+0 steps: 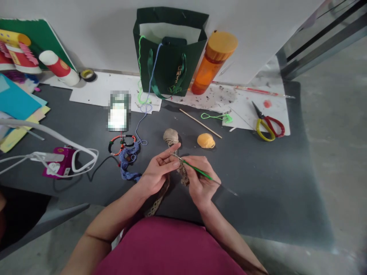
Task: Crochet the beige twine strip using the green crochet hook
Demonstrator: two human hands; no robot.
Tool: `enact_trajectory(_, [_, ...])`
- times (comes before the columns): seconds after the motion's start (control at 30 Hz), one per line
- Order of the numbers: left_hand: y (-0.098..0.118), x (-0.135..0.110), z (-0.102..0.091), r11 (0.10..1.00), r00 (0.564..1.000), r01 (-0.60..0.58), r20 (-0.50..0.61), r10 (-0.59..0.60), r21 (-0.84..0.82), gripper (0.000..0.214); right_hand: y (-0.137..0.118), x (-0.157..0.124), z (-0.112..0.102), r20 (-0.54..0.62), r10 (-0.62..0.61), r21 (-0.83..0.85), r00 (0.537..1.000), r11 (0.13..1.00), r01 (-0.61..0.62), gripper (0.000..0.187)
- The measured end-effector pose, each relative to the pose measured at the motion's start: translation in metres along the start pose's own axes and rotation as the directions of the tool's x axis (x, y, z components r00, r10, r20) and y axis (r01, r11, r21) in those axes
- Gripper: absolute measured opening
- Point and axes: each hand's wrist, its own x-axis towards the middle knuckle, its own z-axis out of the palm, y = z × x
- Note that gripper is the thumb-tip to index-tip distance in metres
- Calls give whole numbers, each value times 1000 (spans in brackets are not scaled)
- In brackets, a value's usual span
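Observation:
My right hand (203, 181) is closed round a crochet hook (202, 172) with a green grip, its metal tip pointing left toward my other hand. My left hand (157, 170) pinches a strip of brown crochet work (184, 176) between thumb and fingers, its index finger stretched out. The strip hangs between my hands, and a lacy brown length (156, 204) runs down toward my lap. Just beyond my left fingertips sits a ball of beige yarn (171, 136). A yellow yarn ball (205, 141) lies beyond my right hand. Where the hook tip meets the yarn is too small to make out.
Scissors (268, 124), a thin wooden stick (200, 123) and green yarn (219, 117) lie to the right. At the back stand a dark green paper bag (169, 61) and an orange bottle (210, 67). Blue crochet work (126, 168), a bracelet (113, 146) and white cables (69, 139) are left.

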Motion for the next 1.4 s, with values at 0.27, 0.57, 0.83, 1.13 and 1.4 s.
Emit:
enact_trajectory(0.27, [2, 0, 0, 999, 999, 30, -24, -30, -18, 54, -6, -1, 0, -99, 303, 12, 948, 953, -304, 13])
enact_trajectory(0.57, [4, 0, -1, 1000, 1000, 17, -11, -17, 23, 48, 1, 0, 0, -80, 417, 199, 905, 897, -396, 18])
enact_trajectory(0.83, [3, 0, -2, 999, 1000, 6, 1, -7, 41, 44, 5, 1, -2, 11, 531, 293, 847, 808, -511, 23])
enact_trajectory(1.13, [1, -1, -2, 998, 999, -12, 37, 10, 64, 45, 9, 2, 0, 123, 565, 341, 816, 748, -570, 28])
enact_trajectory(1.4, [-4, -3, 0, 991, 994, -102, -30, 106, 88, 50, 2, 2, -3, 86, 193, 111, 977, 973, -202, 12])
